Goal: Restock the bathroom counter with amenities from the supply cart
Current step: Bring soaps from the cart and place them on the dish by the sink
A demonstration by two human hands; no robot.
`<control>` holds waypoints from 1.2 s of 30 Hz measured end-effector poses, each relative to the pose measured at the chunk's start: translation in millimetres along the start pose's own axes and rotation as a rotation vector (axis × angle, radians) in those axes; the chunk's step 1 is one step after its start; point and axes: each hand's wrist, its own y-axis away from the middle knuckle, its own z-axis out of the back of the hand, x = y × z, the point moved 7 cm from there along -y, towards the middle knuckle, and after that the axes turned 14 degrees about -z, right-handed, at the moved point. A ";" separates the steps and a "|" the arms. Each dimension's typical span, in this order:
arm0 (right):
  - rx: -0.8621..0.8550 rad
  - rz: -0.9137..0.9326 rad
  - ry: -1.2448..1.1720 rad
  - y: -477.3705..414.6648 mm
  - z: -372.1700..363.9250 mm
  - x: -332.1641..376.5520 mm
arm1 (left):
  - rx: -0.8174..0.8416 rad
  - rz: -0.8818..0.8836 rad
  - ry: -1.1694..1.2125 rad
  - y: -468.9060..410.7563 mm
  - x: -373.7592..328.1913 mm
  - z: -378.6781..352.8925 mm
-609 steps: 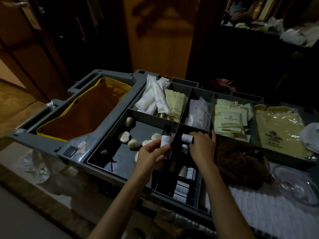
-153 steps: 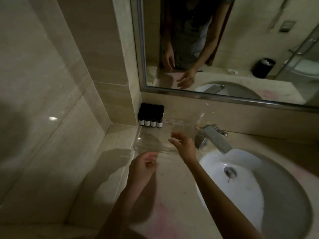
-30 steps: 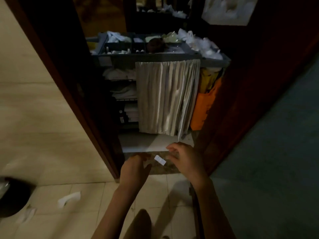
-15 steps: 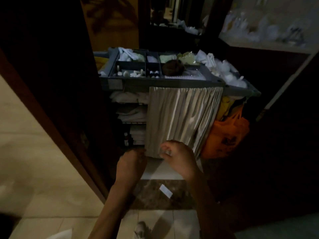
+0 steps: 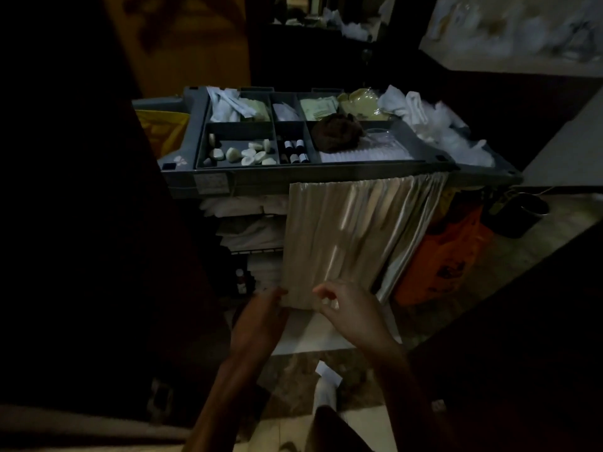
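Supply cart (image 5: 326, 179) stands at 12 o'clock from both hands, its top tray split into compartments. Pale soaps (image 5: 244, 153) lie in the near-left one, small dark bottles (image 5: 295, 153) fill the narrow one at their 3 o'clock, and white sachets (image 5: 225, 106) sit at the soaps' 12 o'clock. A brown cloth (image 5: 337, 132) lies at the bottles' 3 o'clock. The left hand (image 5: 264, 309) is at the lower edge of the curtain (image 5: 352, 236), its grip too dark to tell. The right hand (image 5: 350, 309) has loosely curled fingers and holds nothing.

The supply cart (image 5: 326, 179) is grey. On its front hangs a shiny beige curtain (image 5: 352, 236) with vertical pleats. At the curtain's three o'clock, an orange bag (image 5: 440, 256) bears dark print. At the cart's nine o'clock is a yellow bag (image 5: 160, 132). The soaps (image 5: 248, 153) are white, the bottles (image 5: 295, 152) dark with white labels, and the cloth (image 5: 336, 132) dark brown.
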 end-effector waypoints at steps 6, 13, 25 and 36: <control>0.106 0.086 -0.006 -75.1 -10.3 46.4 | -0.031 0.041 0.006 -46.5 26.6 27.7; 0.156 0.266 -0.018 -187.8 -11.4 105.8 | -0.193 0.194 -0.028 -106.0 63.5 51.7; 0.138 0.431 -0.130 -362.4 36.7 154.8 | -0.421 0.248 -0.015 -242.6 114.8 95.4; 0.223 0.446 -0.217 -424.7 3.9 182.9 | -0.483 0.331 0.043 -310.1 179.1 125.1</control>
